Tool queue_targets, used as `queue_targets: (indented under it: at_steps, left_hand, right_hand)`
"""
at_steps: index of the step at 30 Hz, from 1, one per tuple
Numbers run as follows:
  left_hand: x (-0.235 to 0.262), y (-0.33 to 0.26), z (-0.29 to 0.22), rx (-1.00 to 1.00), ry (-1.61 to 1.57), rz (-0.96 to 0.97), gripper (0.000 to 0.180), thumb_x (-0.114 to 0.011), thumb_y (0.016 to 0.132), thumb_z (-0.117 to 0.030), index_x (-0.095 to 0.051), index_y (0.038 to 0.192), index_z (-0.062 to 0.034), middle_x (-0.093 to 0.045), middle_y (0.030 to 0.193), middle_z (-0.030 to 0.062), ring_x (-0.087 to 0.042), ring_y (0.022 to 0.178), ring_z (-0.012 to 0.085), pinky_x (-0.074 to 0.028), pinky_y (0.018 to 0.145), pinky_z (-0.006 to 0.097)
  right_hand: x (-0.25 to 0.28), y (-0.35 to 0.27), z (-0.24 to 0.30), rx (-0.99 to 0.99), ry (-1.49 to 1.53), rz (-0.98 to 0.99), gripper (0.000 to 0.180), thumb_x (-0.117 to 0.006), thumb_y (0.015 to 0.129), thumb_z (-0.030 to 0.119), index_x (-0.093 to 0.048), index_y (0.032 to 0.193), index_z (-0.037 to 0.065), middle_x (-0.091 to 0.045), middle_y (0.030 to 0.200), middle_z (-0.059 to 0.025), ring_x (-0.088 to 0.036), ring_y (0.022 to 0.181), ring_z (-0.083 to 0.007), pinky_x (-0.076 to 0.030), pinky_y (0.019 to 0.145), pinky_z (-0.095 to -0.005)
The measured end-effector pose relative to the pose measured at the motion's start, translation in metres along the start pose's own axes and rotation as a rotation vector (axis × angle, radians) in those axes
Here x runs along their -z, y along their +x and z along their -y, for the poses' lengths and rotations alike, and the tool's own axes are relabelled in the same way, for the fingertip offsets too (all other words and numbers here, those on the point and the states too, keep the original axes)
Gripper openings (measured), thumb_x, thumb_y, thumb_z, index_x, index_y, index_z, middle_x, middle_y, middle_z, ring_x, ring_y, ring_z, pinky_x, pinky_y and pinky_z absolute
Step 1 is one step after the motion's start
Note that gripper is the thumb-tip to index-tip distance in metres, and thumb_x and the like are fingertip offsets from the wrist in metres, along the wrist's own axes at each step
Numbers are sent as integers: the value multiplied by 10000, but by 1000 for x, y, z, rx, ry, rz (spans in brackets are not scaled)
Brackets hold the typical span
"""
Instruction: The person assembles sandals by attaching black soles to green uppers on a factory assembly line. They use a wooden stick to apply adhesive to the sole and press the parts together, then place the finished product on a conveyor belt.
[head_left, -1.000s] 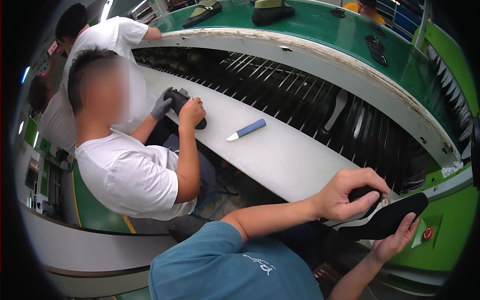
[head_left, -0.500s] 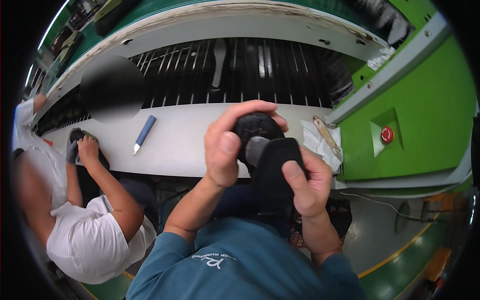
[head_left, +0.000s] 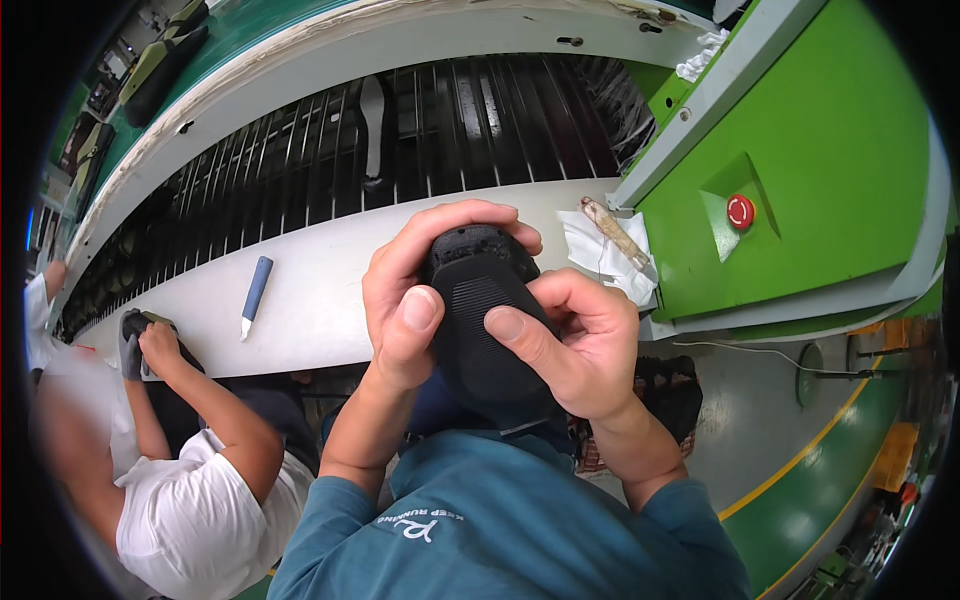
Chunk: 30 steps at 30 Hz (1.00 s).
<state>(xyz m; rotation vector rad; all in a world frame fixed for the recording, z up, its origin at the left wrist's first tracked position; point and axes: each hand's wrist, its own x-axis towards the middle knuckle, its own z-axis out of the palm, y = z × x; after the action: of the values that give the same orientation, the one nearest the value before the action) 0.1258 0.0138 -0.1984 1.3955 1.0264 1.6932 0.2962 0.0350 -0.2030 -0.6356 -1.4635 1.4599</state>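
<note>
I hold a black shoe sole with a ribbed tread upright in front of my chest, tread side facing me. My left hand wraps its upper left edge, thumb pressed on the tread. My right hand grips the right side, thumb on the middle of the tread. Both hands hover just in front of the white work ledge.
A blue-handled tool lies on the ledge to the left. A crumpled white cloth with a stick lies on its right end. A slatted black conveyor runs behind. A green machine housing with a red button stands right. A co-worker in white handles a dark item at left.
The view has swung from the co-worker's side to straight ahead. The sole has come up from my right side to my chest, and both hands now grip it closer to the camera.
</note>
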Motion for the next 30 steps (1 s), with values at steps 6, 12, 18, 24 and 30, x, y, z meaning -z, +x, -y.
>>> queue_targets:
  at_steps: [6,12,18,24,30]
  left_hand:
    - [-4,2,5,-5,-108,-27,962,-344,989,-751,-633,1283,118,-720,1067,273,-729,1020,370,-587,932,473]
    - [-4,7,12,-13,-244,-49,1013,-250,1015,-764,-623,1295,135,-729,1082,271,-726,1015,364,-581,934,464]
    - [-1,13,16,-17,-292,-33,1036,-225,1033,-759,-608,1308,164,-731,1087,290,-726,1018,377,-591,929,472]
    - [1,15,19,-28,-281,-11,1039,-231,1036,-758,-603,1315,171,-730,1089,293,-725,1022,379,-594,928,476]
    - [5,15,21,-30,-299,-24,1045,-238,1034,-765,-597,1321,173,-731,1098,295,-727,1028,388,-595,939,481]
  right_hand:
    - [1,3,-1,-9,-26,-21,255,-842,977,214,-720,898,4,-713,747,-10,-617,666,-26,-469,581,-205]
    - [-2,8,-7,18,-20,-60,282,-859,962,247,-737,897,2,-712,723,-12,-610,639,-24,-461,559,-210]
    - [-4,14,-12,119,-23,-50,238,-849,969,199,-741,912,-5,-722,757,-26,-611,646,-26,-456,554,-207]
    - [-2,17,-12,155,-87,-58,223,-858,958,206,-759,925,10,-725,766,-32,-621,647,-44,-466,567,-224]
    - [-5,17,-17,173,-59,-76,237,-858,959,213,-752,922,4,-727,761,-39,-628,641,-48,-477,568,-226]
